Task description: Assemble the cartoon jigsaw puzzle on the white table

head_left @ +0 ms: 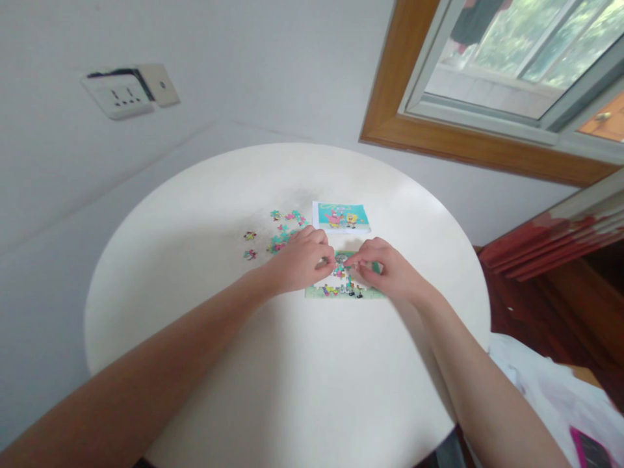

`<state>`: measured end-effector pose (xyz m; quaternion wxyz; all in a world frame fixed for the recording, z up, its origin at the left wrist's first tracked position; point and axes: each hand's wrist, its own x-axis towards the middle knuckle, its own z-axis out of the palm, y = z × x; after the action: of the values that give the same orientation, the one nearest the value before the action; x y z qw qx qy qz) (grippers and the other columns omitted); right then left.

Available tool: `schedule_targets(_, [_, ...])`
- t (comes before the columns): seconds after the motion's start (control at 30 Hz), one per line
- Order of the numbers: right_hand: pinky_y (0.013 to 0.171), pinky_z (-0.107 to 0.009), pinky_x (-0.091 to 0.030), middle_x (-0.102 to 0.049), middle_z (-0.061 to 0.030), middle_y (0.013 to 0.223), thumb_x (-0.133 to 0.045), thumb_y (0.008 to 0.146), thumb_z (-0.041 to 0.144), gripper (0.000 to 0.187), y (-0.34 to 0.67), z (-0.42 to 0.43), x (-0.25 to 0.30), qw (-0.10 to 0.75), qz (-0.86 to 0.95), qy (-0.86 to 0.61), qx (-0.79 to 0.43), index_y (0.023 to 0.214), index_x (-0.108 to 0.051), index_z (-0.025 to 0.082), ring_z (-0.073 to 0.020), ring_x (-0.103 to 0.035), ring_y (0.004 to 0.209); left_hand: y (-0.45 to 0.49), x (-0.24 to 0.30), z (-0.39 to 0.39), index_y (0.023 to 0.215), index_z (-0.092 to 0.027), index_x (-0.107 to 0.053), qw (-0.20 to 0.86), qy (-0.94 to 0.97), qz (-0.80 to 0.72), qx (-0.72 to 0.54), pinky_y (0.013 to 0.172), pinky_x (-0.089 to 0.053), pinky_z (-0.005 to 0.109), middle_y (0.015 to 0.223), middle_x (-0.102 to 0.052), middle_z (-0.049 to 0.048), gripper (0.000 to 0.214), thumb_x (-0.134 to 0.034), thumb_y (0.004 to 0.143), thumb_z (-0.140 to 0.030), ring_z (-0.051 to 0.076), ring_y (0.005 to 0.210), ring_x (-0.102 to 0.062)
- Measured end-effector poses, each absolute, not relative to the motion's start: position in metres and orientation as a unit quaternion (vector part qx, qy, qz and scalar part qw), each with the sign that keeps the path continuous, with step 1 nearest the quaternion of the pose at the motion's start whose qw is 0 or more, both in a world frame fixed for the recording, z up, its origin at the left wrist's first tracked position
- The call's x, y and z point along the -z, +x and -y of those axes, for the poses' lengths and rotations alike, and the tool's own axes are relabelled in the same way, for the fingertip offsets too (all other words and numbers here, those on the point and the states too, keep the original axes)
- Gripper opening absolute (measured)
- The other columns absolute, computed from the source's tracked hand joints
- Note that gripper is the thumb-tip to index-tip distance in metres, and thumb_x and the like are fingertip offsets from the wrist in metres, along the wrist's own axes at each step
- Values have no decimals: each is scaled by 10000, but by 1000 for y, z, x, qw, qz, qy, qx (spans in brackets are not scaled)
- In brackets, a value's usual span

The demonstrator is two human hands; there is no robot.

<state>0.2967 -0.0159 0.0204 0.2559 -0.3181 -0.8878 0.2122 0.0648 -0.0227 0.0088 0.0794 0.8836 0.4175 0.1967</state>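
Over a partly filled jigsaw puzzle [327, 294] both hands meet, covering some of it. My left hand [306, 260] comes in from the left, thumb and index finger pinched together at the puzzle's upper left; whatever is between the fingertips is too small to make out. From the right, my right hand [387, 268] reaches in with its index finger stretched onto small colourful pieces near the puzzle's middle, the thumb apart below. Loose puzzle pieces [277, 246] lie in a pile beside my left hand, partly hidden by it. Just behind the puzzle rests a cartoon picture card [344, 218].
Two separate puzzle pieces, an upper one [250, 235] and a lower one [250, 255], lie left of the pile. The white round table [273, 370] stands near a wall with a socket [119, 96]. A wood-framed window [487, 140] is at the right.
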Motion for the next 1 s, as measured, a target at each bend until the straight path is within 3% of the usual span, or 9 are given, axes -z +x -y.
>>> schedule_targets(0.4, [779, -317, -419, -600, -24, 754, -593, 744, 27, 317, 296, 15, -18, 219, 908, -286, -214, 898, -785, 226, -152, -548, 747, 63, -10, 22, 774, -189, -704, 65, 882, -429, -186, 845, -360, 363, 902, -583, 65, 192, -594, 868, -315, 218, 914, -503])
schedule_targets(0.63, [765, -317, -412, -593, -26, 749, -597, 739, 25, 317, 296, 15, -17, 216, 913, -281, -204, 895, -790, 222, -145, -538, 721, 57, -15, 24, 840, -220, -702, 97, 888, -425, -146, 861, -347, 355, 947, -568, 54, 231, -725, 778, -442, 238, 958, -501])
schedule_targets(1.0, [758, -306, -411, -592, -21, 737, -578, 747, 35, 320, 295, 15, -18, 210, 913, -284, -205, 898, -786, 225, -147, -545, 734, 60, -14, 27, 879, -209, -667, 84, 893, -419, -140, 880, -360, 357, 940, -564, 56, 174, -685, 818, -371, 248, 992, -498])
